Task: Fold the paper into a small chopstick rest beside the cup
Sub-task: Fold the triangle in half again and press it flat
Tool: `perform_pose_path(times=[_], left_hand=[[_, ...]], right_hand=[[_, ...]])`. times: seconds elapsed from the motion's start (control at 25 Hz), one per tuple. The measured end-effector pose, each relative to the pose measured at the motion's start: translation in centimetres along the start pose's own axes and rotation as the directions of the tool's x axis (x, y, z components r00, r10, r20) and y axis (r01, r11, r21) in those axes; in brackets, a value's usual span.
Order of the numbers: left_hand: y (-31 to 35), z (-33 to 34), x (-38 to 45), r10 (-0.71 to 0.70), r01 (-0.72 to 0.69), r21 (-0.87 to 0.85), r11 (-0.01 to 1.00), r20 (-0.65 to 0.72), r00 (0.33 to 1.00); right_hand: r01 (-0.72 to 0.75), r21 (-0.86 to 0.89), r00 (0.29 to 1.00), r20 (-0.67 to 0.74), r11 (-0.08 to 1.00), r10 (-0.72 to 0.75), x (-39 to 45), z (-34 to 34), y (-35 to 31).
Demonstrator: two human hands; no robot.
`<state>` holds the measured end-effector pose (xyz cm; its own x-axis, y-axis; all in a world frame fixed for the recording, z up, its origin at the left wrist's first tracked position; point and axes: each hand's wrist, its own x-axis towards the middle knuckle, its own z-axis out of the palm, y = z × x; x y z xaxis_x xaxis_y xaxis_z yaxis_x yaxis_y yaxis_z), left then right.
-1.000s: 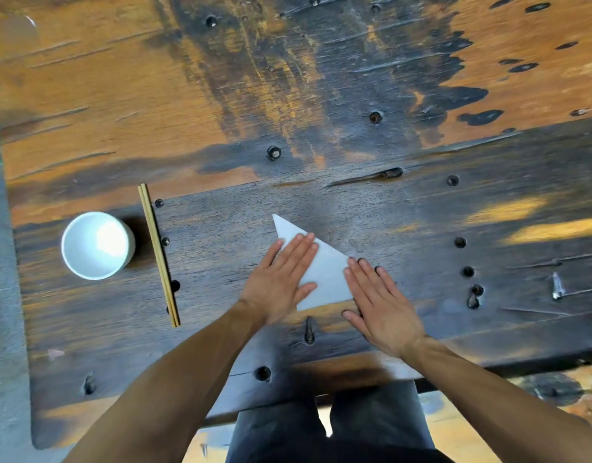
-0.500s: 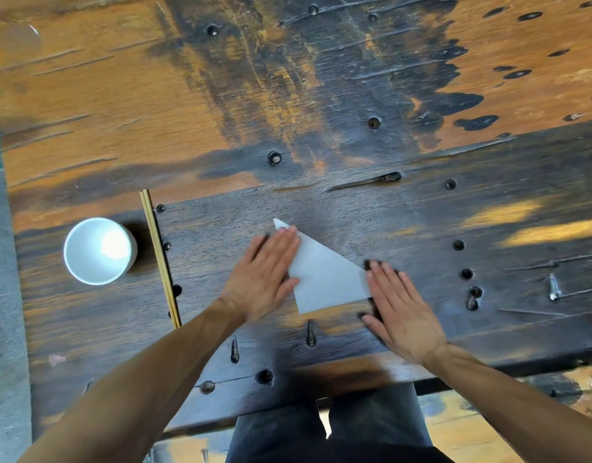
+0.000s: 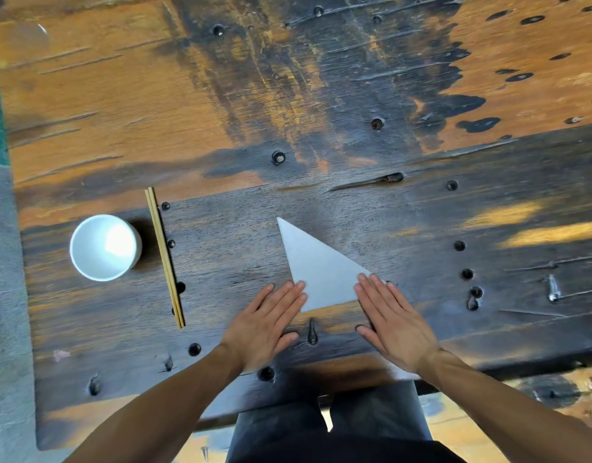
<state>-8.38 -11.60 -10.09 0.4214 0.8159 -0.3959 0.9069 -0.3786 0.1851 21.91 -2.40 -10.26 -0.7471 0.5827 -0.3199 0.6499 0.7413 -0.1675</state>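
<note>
The paper, folded into a white triangle, lies flat on the worn wooden table, its long point aimed toward eleven o'clock. The left hand presses its near-left corner with straight, flat fingers; the right hand does likewise on the right corner. Off at nine o'clock stand a white cup and chopsticks just beside it. No writing is readable on any of them.
</note>
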Motion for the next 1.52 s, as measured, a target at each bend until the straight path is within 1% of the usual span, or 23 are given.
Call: perform_pose_path(times=[0.04,0.12,0.2,0.28,0.36,0.4,0.44,0.48,0.52,0.6,0.64,0.8,0.96,1.12,1.16,1.24,1.4,1.48,1.52], left_hand=[[-0.2,0.0,-0.6,0.019,-0.019,0.005,1.000,0.003,1.000],[-0.7,-0.1,-1.3,0.059,-0.059,0.000,0.998,-0.038,0.998],[-1.4,-0.9,-0.8,0.073,-0.079,-0.034,0.996,-0.142,0.987],[-3.0,-2.6,1.9,0.008,-0.037,-0.105,0.994,-0.263,0.965],[-4.7,-5.1,5.6,-0.119,0.056,-0.211,0.976,-0.299,0.947],[-5.6,-6.4,7.3,-0.175,0.108,-0.241,0.964,-0.277,0.945],[-6.4,-7.7,8.8,-0.215,0.157,-0.249,0.956,-0.225,0.950],[-7.0,-8.7,9.9,-0.239,0.198,-0.241,0.950,-0.151,0.959],[-7.4,-9.4,10.7,-0.259,0.237,-0.222,0.946,-0.076,0.963],[-8.0,-10.1,11.5,-0.292,0.291,-0.183,0.939,0.018,0.956],[-8.0,-10.3,11.8,-0.294,0.295,-0.179,0.939,0.033,0.955],[-7.7,-11.0,12.2,-0.277,0.286,-0.202,0.937,0.071,0.958],[-7.6,-11.6,12.2,-0.286,0.298,-0.253,0.921,0.080,0.955],[-7.6,-13.1,12.6,-0.316,0.335,-0.377,0.864,0.114,0.942],[-7.7,-13.6,12.7,-0.337,0.349,-0.405,0.845,0.102,0.936],[-8.0,-14.6,12.9,-0.373,0.349,-0.426,0.834,0.031,0.928],[-8.0,-15.8,13.4,-0.345,0.266,-0.354,0.897,-0.181,0.921],[-8.0,-15.9,13.5,-0.337,0.239,-0.356,0.903,-0.247,0.908],[-8.0,-15.8,13.5,-0.331,0.226,-0.360,0.905,-0.264,0.906]], right_hand=[[-0.009,0.000,1.000,0.011,1.000,0.009,-0.7,0.0,0.7],[-0.015,0.003,1.000,0.020,1.000,0.015,-1.7,-0.1,1.5],[-0.025,0.028,1.000,-0.018,0.999,0.026,-1.7,-0.8,1.6],[-0.020,0.052,0.995,-0.096,0.998,0.024,-0.2,-2.0,1.0],[0.066,0.046,0.987,-0.151,0.997,-0.059,2.0,-2.8,-0.2],[0.118,0.034,0.981,-0.159,0.992,-0.111,3.0,-3.0,-0.8],[0.143,0.031,0.977,-0.162,0.989,-0.137,3.9,-3.0,-1.2],[0.125,0.044,0.978,-0.172,0.991,-0.116,4.7,-3.1,-1.5],[0.070,0.071,0.982,-0.183,0.995,-0.056,5.3,-3.1,-1.5],[-0.040,0.109,0.980,-0.190,0.993,0.060,6.2,-3.2,-1.4],[-0.046,0.098,0.980,-0.187,0.994,0.064,6.4,-3.2,-1.2],[0.037,0.045,0.981,-0.192,0.998,-0.028,6.3,-3.2,-0.1],[0.019,0.042,0.984,-0.177,0.999,-0.012,6.0,-3.5,0.0],[0.006,0.050,0.987,-0.158,0.999,0.002,6.4,-4.0,-0.2],[-0.010,0.055,0.988,-0.152,0.998,0.018,6.7,-4.2,-0.3],[-0.051,0.052,0.988,-0.143,0.997,0.058,7.4,-4.6,-0.7],[-0.092,0.045,0.986,-0.135,0.995,0.097,9.2,-5.4,-1.5],[-0.132,0.104,0.980,-0.136,0.986,0.146,9.9,-5.9,-2.0],[-0.187,0.169,0.969,-0.130,0.968,0.210,10.3,-6.2,-2.1]])
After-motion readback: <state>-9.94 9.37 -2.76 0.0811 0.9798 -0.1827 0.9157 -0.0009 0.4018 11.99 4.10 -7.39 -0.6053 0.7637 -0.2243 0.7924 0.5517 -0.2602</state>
